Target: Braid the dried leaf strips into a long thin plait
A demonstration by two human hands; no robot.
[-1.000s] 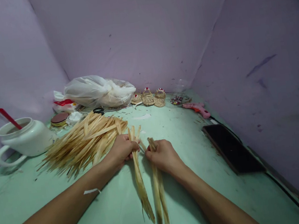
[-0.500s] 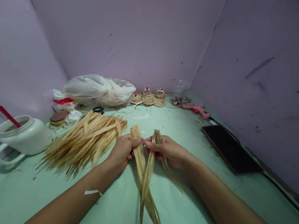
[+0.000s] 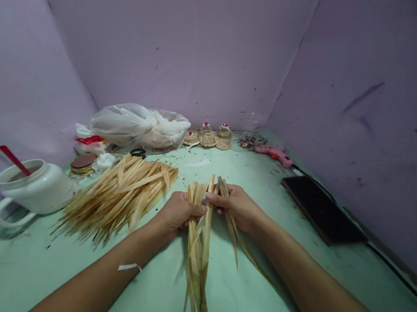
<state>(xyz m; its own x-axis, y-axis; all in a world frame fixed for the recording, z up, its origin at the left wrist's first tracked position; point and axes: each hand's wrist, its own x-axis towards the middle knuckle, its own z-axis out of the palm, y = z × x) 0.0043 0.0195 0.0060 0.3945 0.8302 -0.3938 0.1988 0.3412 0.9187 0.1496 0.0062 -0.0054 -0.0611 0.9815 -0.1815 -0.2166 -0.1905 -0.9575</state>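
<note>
My left hand (image 3: pixel 177 213) is closed around a bunch of dry straw-coloured leaf strips (image 3: pixel 197 263) that hang down towards me over the green tabletop (image 3: pixel 56 276). My right hand (image 3: pixel 237 205) pinches the tops of a few more strips (image 3: pixel 232 224) right beside the left hand, and the two bunches touch near their upper ends. A large loose pile of the same strips (image 3: pixel 118 195) lies just left of my left hand.
A white pot with a red spoon (image 3: pixel 32 190) stands at far left. Along the back wall are a plastic bag (image 3: pixel 138 126), lids (image 3: pixel 84 163), scissors (image 3: pixel 137 153) and small woven baskets (image 3: pixel 208 137). A pink glue gun (image 3: pixel 276 153) and a dark phone (image 3: pixel 323 207) lie at right.
My hands have moved closer together. The two separately held bunches of strips now meet at the top, with strips passing from the right hand's side to the left bunch.
</note>
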